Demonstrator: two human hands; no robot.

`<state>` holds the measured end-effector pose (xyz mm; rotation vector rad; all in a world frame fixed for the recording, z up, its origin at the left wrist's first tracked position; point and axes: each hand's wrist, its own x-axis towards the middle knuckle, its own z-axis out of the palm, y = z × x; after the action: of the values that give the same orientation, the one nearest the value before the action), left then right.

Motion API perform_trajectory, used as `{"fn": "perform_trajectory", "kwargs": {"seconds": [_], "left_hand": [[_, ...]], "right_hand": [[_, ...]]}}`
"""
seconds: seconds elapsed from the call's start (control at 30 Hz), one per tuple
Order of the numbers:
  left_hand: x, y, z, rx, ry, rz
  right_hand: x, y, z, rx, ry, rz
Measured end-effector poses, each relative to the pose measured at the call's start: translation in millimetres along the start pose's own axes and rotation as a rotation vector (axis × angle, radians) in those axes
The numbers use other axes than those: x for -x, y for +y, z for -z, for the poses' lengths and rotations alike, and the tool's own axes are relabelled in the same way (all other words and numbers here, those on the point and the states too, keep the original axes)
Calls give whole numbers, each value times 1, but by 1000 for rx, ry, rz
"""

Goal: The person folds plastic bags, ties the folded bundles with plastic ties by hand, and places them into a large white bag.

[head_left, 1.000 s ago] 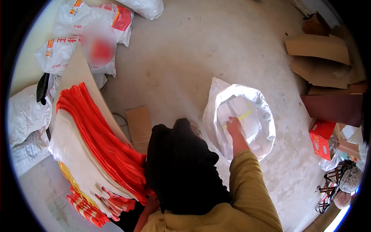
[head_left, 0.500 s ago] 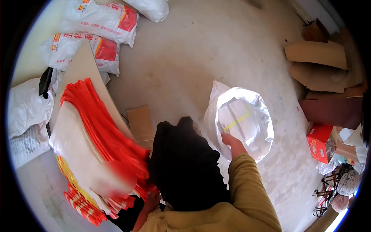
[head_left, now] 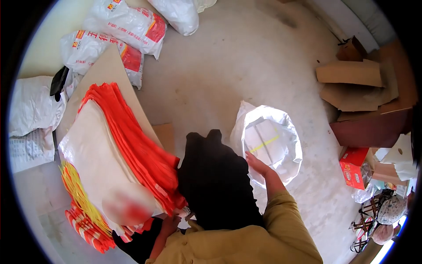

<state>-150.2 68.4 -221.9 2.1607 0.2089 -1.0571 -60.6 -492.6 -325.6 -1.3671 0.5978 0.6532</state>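
Observation:
My right hand reaches over the near left side of a white sack, fingers stretched out at its opening. Inside the sack lies something pale with dark lines and a yellow strip. My left hand is low beside the lower end of a stack of red mesh fabric; its fingers are mostly hidden, and a small pale patterned bit shows beside them. White sheeting lies along the red fabric, with yellow strands and red-and-white striped fabric at its edge. Black cloth covers my lap between both hands.
Filled white sacks with red print lie at the upper left, by a beige board. Flattened cardboard, a dark red box and a red carton stand at the right. Stools with round cushions are at the lower right.
The view has shifted slightly. My right hand has moved a little left along the sack's near side, with its fingers more stretched. My left hand stays by the red fabric.

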Motion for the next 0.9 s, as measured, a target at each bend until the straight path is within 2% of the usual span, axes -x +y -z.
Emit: {"fn": "perform_trajectory", "kwargs": {"seconds": [0.2,0.23,0.33,0.37,0.47,0.67,0.83,0.9], "left_hand": [[-12,-19,-2,105,32,-16],[-12,-16,-1,103,45,-5],[-7,2,2,231,26,-32],[-11,-1,1,232,21,-39],[-18,-18,-2,250,16,-49],[-19,-17,-2,237,53,-83],[-19,-16,-2,256,119,-168],[-14,-3,2,270,100,-111]], "right_hand": [[68,15,9,872,-119,185],[81,22,7,997,-25,277],[96,10,-5,1118,83,-37],[95,21,-7,1178,169,66],[68,30,-12,1150,155,77],[88,-92,-78,1047,89,82],[95,-75,-82,999,10,102],[97,-44,-64,1080,45,204]]}}
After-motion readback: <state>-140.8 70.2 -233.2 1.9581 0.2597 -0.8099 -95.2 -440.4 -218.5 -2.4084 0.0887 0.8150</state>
